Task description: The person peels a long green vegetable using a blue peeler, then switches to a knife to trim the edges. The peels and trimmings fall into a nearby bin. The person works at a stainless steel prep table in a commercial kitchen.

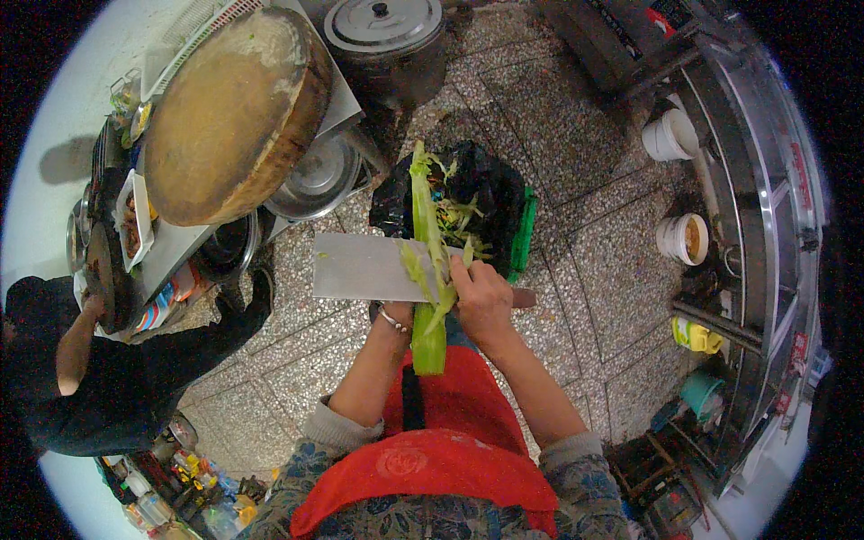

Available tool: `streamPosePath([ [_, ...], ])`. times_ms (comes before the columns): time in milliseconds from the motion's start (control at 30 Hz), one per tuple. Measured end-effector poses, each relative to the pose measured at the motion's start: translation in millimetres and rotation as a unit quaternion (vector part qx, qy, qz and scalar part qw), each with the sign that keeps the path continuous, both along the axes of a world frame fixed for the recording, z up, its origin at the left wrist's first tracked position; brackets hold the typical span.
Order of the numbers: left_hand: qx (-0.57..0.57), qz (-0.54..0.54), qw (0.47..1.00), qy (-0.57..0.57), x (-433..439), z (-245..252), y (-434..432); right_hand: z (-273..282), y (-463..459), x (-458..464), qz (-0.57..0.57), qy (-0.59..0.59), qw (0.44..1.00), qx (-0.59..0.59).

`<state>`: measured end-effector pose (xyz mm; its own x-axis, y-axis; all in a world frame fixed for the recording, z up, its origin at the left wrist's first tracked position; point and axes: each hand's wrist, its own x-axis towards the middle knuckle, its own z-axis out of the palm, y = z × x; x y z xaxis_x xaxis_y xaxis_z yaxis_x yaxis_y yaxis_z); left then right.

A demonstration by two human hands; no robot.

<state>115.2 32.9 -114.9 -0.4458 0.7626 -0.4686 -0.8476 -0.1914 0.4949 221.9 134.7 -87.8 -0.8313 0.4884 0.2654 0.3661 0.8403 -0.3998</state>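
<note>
A steel cleaver (364,273) lies broadside in front of me, its blade pointing left. My right hand (482,293) grips it by the wooden handle (524,298), with the thumb along the blade's base. A long green vegetable stalk (428,351), apparently celtuce, runs lengthwise past the cleaver. Loose strips of peel (442,310) hang from it over the blade. My left hand (399,314) is around the stalk below the cleaver; the blade hides its fingers. Under the stalk's far end is a black bin bag (479,169) with peelings (459,216) inside.
The bag lines a green bin (524,233) on the speckled floor (304,351). A thick round chopping block (229,121) stands at upper left, near a large lidded pot (385,40). Another person (108,385) works at left. White buckets (682,239) stand along the right side.
</note>
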Motion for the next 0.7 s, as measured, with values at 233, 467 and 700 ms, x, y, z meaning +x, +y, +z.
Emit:
streamPosePath([
  [233, -0.149, -0.113, 0.977, -0.097, 3.3, 17.9, 6.1, -27.9, 32.8, -7.7, -0.091, -0.044, 0.993, -0.063],
  [467, -0.184, -0.092, 0.978, -0.018, -5.4, 26.9, 15.9, -5.9, 13.8, 24.5, -0.079, 0.021, 0.985, -0.153],
  [700, -0.144, -0.121, 0.978, -0.092, -33.4, 7.7, 19.1, 56.4, -41.0, 53.8, 0.036, 0.024, 0.995, -0.086],
])
